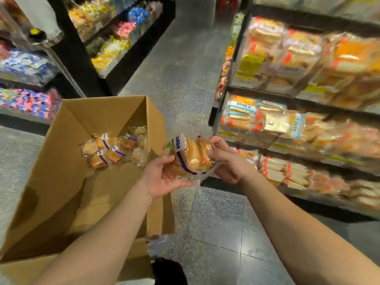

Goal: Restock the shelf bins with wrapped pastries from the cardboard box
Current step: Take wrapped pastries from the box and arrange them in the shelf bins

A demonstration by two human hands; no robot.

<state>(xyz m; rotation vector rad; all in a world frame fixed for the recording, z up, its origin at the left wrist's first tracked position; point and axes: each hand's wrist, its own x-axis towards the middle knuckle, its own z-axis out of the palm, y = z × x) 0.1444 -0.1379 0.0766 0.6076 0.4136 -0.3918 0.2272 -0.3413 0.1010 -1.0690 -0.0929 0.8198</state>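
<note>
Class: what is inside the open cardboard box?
Inside the cardboard box, several wrapped pastries with purple-striped labels lie on the bottom. Whatever is beneath them or behind the near wall is hidden.

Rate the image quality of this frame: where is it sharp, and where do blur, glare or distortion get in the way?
Head view: the held pastry pack and both hands, left and right, are fairly sharp; the right-hand shelf bins smear with motion blur, labels unreadable; wide-angle bending tilts the shelving; blocky artefacts by the cardboard box bottom edge; soft sheen on the floor.

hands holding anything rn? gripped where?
Both hold one wrapped pastry pack: left hand under its near-left end, right hand pinching the right end.
</note>
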